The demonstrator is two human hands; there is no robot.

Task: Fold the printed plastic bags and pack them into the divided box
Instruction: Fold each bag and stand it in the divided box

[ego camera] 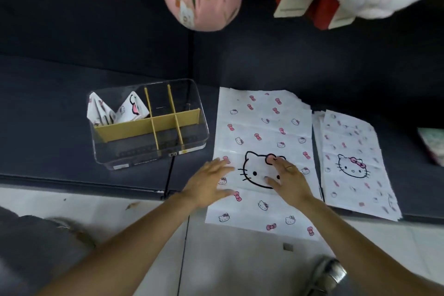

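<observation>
Dark sofa point(72, 94) is used as a table. Two folded bags point(120, 110) are packed in the box point(149, 125). One flat bag point(264, 132) is pressed by the left hand point(209, 182) and right hand point(290, 180), fingers spread wide. A stack point(353, 163) is left beside it.

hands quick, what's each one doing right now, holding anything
Left hand: open, fingers spread flat on the printed bag, holding nothing.
Right hand: open, fingers flat on the same bag, holding nothing.
</observation>
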